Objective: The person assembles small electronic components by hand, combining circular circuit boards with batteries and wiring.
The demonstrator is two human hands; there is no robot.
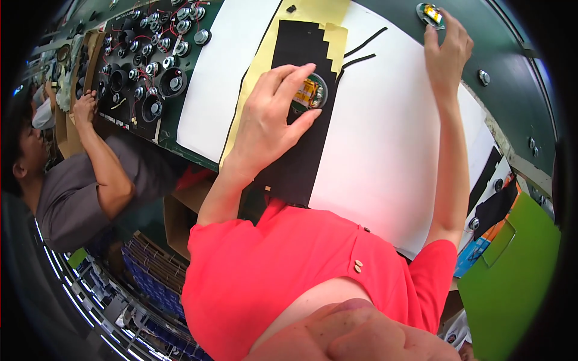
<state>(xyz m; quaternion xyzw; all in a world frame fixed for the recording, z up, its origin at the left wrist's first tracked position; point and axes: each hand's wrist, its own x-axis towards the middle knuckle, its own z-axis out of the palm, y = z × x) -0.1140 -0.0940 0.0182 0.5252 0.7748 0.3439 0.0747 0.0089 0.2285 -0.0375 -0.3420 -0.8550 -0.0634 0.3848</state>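
Observation:
My left hand (271, 114) curves its fingers and thumb around a round casing (310, 93) holding a yellow-wrapped part and a small circuit board. That casing sits over a black sheet (295, 153) with a stepped edge, which lies partly on yellow backing paper (253, 78). At the far right, my right hand (448, 51) has its thumb and index finger at the rim of a similar round casing (431, 15), also with a yellow part inside. Two thin black strips (365, 43) lie between the hands on a white sheet (379, 132).
Several small speakers with red wires crowd a dark board (135, 108) at the left. A co-worker's hand (85, 107) rests at that board's edge. A small round metal part (483, 77) lies on the green table at the right, beyond a green panel (512, 277).

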